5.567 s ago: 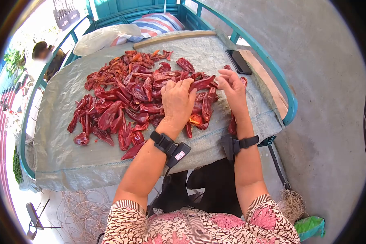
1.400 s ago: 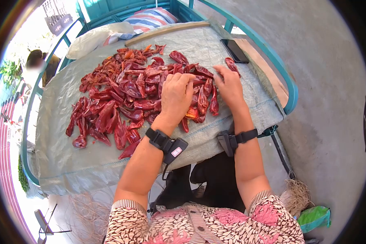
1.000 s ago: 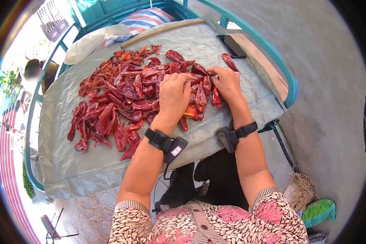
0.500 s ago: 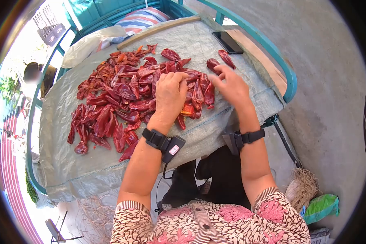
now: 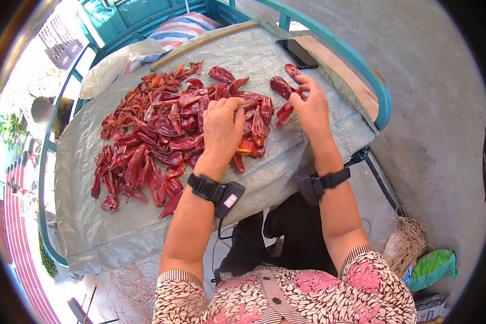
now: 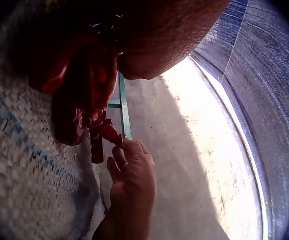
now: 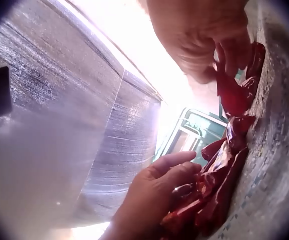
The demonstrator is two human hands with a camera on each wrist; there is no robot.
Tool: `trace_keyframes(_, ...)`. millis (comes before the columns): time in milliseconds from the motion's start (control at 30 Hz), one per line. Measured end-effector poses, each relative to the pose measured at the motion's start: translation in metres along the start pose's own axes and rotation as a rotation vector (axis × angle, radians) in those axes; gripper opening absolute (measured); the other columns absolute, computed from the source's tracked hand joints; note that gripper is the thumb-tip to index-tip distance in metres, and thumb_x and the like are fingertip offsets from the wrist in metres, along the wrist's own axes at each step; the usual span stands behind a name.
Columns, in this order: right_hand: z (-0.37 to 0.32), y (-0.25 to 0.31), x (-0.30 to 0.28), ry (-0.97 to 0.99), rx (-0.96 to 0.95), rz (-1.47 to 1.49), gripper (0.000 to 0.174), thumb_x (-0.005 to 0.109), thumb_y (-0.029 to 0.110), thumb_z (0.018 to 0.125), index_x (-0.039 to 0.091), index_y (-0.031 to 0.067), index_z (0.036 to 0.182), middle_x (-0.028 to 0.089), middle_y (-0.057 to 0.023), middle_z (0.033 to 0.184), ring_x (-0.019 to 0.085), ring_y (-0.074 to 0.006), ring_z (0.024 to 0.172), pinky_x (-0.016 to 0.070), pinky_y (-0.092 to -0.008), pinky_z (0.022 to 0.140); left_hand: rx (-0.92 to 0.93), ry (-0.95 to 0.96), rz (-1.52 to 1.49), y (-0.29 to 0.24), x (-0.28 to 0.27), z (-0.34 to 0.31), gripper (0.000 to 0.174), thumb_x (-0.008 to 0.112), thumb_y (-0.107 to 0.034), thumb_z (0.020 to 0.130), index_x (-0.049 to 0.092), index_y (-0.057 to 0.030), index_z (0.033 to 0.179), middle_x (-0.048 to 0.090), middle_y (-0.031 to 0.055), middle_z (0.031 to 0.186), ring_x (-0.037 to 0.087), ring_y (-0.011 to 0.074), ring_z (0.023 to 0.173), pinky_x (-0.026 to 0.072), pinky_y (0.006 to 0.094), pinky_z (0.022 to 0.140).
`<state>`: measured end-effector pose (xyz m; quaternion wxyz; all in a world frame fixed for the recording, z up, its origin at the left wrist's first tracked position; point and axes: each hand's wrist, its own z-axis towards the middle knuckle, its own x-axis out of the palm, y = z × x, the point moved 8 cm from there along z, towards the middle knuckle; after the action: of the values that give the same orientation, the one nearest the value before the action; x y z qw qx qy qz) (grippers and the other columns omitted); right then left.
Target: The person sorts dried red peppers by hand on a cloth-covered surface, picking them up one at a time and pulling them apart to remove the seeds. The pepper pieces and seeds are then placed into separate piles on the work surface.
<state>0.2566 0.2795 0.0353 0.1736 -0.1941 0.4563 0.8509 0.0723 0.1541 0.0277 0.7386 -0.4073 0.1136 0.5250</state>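
My left hand lies over the right part of a heap of dried red peppers, fingers bent toward the right. In the right wrist view these left fingers reach in among peppers; I cannot tell if they grip one. To the right, my right hand pinches a dried red pepper that hangs between thumb and fingers just off the heap's edge. The right wrist view shows this pepper below the fingers. Two more peppers lie beyond the right hand: a dark one and another, partly hidden.
A woven sheet covers the cart bed, with a teal rail around it. A phone lies at the right, near a wooden strip. Sacks stand behind. Smaller, shrivelled pepper pieces form the heap's back left.
The right hand has reached to the heap's right edge and now holds a pepper that lay there. Another pepper has come to lie apart beyond it. The left hand stays on the heap.
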Motion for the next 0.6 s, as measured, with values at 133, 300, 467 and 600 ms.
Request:
trace_keyframes(133,-0.002,0.010,-0.004,-0.052,-0.086,-0.026,0.038,0.069,0.021,0.088,0.062,0.0096,0.124,0.063,-0.0133,0.105,0.066,-0.0289,0.084,0.0535,-0.0402,0.079,-0.005,0.008,0.010,0.001,0.001,0.001,0.018,0.066,-0.006,0.088,0.071,-0.0065,0.105,0.070,0.0088,0.095,0.062,0.0284,0.094,0.0488,0.0395,0.086)
trace_keyframes(300,-0.019,0.025,0.034,0.239,-0.109,-0.170,0.047,0.071,0.030,0.088,0.059,0.0115,0.130,0.066,-0.0133,0.109,0.069,-0.0326,0.094,0.0539,-0.0435,0.081,-0.013,0.026,0.015,0.000,0.002,0.001,0.018,0.066,-0.007,0.088,0.071,-0.0067,0.106,0.070,0.0090,0.095,0.062,0.0284,0.094,0.0487,0.0397,0.086)
trace_keyframes(467,-0.026,0.016,0.056,0.346,-0.084,-0.207,0.046,0.072,0.030,0.085,0.062,0.0119,0.126,0.067,-0.0120,0.110,0.068,-0.0325,0.102,0.0530,-0.0447,0.085,-0.003,0.035,0.028,-0.001,0.002,0.000,0.019,0.066,-0.007,0.087,0.071,-0.0069,0.106,0.070,0.0089,0.096,0.061,0.0293,0.094,0.0482,0.0406,0.086)
trace_keyframes(600,-0.020,0.010,0.054,0.323,-0.017,-0.050,0.047,0.071,0.024,0.082,0.062,0.0128,0.127,0.067,-0.0110,0.111,0.067,-0.0314,0.102,0.0525,-0.0429,0.087,0.021,0.020,0.057,0.000,0.002,-0.001,0.019,0.068,-0.008,0.086,0.071,-0.0082,0.105,0.069,0.0081,0.100,0.060,0.0302,0.098,0.0472,0.0420,0.087)
